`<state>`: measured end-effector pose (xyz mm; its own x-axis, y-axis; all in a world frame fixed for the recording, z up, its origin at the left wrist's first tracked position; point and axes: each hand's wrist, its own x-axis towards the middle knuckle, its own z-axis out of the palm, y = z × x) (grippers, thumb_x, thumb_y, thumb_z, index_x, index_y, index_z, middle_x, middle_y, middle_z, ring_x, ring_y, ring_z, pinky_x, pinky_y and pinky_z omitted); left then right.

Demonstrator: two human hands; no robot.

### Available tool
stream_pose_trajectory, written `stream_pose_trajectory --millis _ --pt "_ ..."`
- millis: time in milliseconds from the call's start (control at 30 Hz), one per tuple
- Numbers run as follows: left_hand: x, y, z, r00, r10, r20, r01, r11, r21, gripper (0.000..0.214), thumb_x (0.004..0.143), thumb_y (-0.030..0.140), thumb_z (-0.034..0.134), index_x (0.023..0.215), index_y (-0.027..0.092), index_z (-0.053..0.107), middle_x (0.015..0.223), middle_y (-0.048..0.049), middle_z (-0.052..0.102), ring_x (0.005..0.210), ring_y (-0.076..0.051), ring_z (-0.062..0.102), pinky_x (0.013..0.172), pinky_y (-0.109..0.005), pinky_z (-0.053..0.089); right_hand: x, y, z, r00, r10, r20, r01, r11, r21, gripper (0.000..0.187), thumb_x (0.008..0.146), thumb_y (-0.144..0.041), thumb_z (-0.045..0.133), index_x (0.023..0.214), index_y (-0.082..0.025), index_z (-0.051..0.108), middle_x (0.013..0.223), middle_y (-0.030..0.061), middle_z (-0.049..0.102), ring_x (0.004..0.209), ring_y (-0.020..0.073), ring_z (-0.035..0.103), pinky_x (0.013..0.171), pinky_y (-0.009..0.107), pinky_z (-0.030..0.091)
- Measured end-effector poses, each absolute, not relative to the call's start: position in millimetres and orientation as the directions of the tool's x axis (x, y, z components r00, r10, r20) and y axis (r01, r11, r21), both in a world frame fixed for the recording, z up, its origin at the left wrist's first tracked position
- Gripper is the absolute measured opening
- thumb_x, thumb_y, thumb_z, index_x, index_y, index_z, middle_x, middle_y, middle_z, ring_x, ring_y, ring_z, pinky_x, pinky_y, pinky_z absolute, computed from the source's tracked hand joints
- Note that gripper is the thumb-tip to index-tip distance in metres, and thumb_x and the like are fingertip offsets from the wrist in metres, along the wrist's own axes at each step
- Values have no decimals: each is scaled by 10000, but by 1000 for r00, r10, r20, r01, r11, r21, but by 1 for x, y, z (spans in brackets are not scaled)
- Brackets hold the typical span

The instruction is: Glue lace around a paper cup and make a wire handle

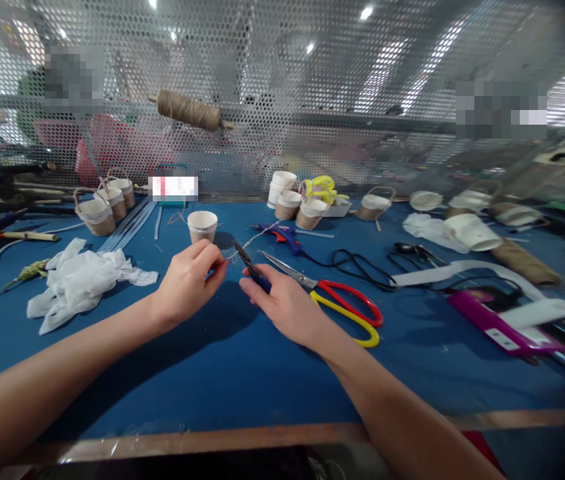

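My left hand (pixel 188 283) is closed in a pinch on one end of a thin, pale twisted wire (pixel 262 231), which slants away to the upper right. Dark-handled pliers (pixel 258 275) are gripped in my right hand (pixel 289 303), their jaws close to the wire; whether they touch it I cannot tell. Just beyond my left hand stands a small paper cup (pixel 203 223) with a brown wrapped lower part. Scissors (pixel 345 303) with one red and one yellow handle lie right of my right hand. A blue glue gun (pixel 285 237) rests behind them.
Several handled cups (pixel 96 217) stand at the back left. Crumpled white fabric (pixel 85 280) lies left. More cups (pixel 289 205), black cable (pixel 349 263), white strips and a purple device (pixel 502 327) occupy the right. A twine spool (pixel 188 110) hangs on the mesh (pixel 262 60).
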<state>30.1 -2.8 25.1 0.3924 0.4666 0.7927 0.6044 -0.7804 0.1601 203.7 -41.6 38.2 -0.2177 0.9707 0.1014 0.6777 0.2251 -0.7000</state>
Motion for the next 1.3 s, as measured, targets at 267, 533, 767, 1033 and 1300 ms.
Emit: stream_pose_trajectory --millis 267,533,767,1033,1300 --pt "27 -8 24 428 518 741 599 -776 198 135 813 227 520 715 133 521 644 -16 531 569 -104 478 527 -212 390 204 -41 36 -163 975 154 701 224 -677 286 848 -441 432 864 -173 528 684 36 596 603 159 561 599 271 404" --pt "28 -13 31 380 760 526 485 -649 587 188 834 220 441 669 152 500 592 24 453 541 -83 388 517 -212 325 205 -41 36 -189 960 206 730 278 -625 260 855 -415 433 851 -175 534 679 33 601 637 170 566 603 270 398" --pt "29 -14 40 439 898 26 -94 18 995 196 725 280 563 601 149 483 556 25 466 524 -72 405 517 -219 325 205 -40 36 -199 945 261 732 320 -601 230 853 -383 459 872 -172 546 785 58 648 716 183 589 650 280 412" --pt "25 -12 39 499 867 16 -196 95 976 223 718 293 604 587 158 484 556 26 469 525 -73 417 516 -230 344 207 -39 38 -200 930 307 727 351 -590 209 848 -376 474 859 -179 544 786 58 647 720 187 590 661 297 424" --pt "13 0 38 597 802 2 -63 45 997 229 713 337 661 784 125 610 668 -12 611 608 -89 534 626 -251 414 206 -39 37 -320 918 234 731 396 -556 265 850 -374 481 963 -145 554 892 89 633 811 206 586 711 322 428"
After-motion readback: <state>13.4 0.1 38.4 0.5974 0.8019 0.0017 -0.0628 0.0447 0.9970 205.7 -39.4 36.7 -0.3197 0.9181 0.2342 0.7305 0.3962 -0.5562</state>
